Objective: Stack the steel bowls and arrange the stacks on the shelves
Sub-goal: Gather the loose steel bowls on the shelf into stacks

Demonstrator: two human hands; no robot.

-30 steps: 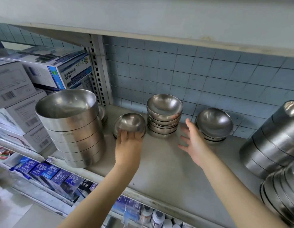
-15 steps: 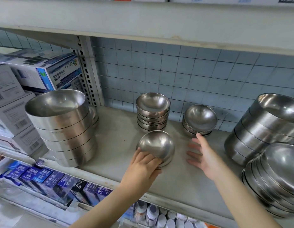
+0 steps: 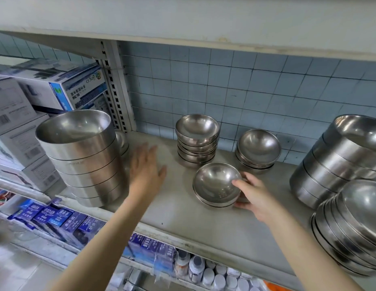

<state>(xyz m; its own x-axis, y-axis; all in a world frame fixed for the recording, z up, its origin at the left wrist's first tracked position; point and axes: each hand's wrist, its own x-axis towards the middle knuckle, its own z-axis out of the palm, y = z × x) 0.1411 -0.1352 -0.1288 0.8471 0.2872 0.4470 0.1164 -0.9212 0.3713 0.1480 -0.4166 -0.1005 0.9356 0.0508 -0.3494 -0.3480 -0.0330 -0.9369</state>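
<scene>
Grey shelf [image 3: 182, 217] is carrying nested steel stacks; right hand [image 3: 254, 196] is gripping the small bowl stack [image 3: 216, 185] at centre front, left hand [image 3: 146, 169] hovering spread wide, empty.

Before you on the grey shelf [image 3: 203, 219] stand six groups of steel bowls: one tall stack of large bowls [image 3: 84, 158] at left, about six deep; one stack of small bowls [image 3: 197, 141] at the back, roughly six (rims overlap, so the count is unsure); a low stack [image 3: 258, 151] beside it; a short front stack [image 3: 217, 185]; two large stacks [image 3: 340, 162] [image 3: 355, 227] at right; your two hands [image 3: 147, 171] [image 3: 253, 196] are in view.
</scene>
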